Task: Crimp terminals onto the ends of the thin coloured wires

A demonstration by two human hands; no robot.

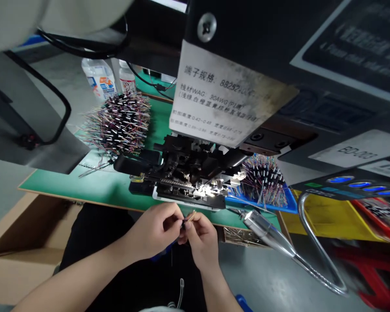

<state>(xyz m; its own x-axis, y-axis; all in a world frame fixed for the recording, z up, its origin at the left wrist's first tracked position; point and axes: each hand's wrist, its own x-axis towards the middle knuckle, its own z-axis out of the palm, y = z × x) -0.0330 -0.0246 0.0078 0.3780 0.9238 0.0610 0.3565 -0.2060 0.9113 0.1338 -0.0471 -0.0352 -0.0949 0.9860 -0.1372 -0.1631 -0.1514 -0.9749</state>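
Closest to us, above a dark-clothed lap, the left hand [157,232] and the right hand [199,240] meet fingertip to fingertip, just in front of the near edge of the green surface [110,186]. Between them we see a small wire piece [186,219], dark in the middle with pale thin ends poking upward. The fingers of both hands are pinched closed on it, the left from one side and the right from the other. We cannot tell how many strands it has. Just beyond the hands sits the black press machine [185,173], its lit metal tooling at the near edge of the surface. To its right a silver gooseneck lamp [266,229] points toward the tooling, and behind the lamp a blue tray [290,200] carries a bristling small bundle [264,177] of wires. Farther back on the left lies a large bundle [120,123] of wires, with two plastic bottles [100,80] behind it. A stained paper label [221,95] hangs on the machine housing above.
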